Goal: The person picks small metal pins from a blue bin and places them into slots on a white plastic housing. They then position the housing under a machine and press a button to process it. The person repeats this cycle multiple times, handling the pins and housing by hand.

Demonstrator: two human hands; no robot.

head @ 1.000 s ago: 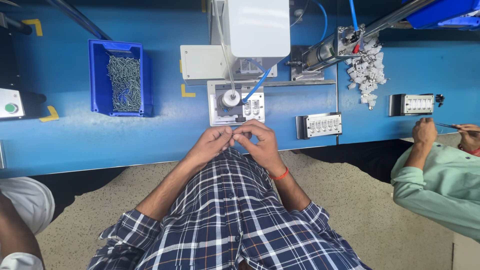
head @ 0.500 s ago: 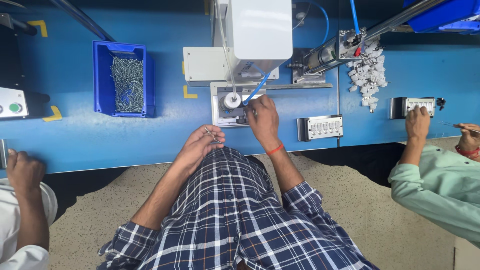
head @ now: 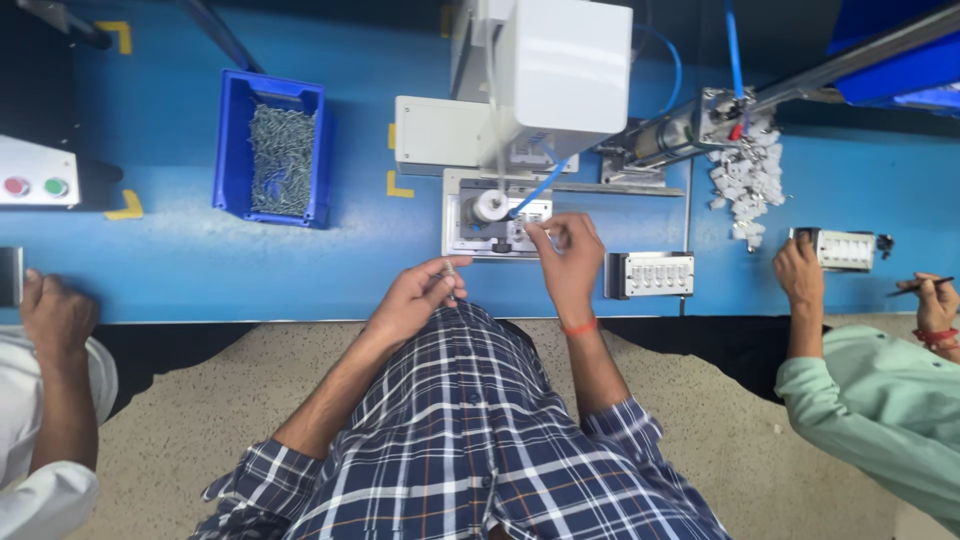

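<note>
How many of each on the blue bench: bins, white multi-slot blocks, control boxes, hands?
Blue bin of small metal parts: 1
White multi-slot blocks: 2, one by the right hand, one at a co-worker's hand
Control box with red and green buttons: 1
Hands in view, including left hand: 5
Total: 9

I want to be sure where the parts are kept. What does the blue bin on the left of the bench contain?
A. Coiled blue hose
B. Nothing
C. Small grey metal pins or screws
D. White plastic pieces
C: the blue bin holds a heap of small grey metal pins or screws; the white plastic pieces lie loose further right on the bench.
</note>
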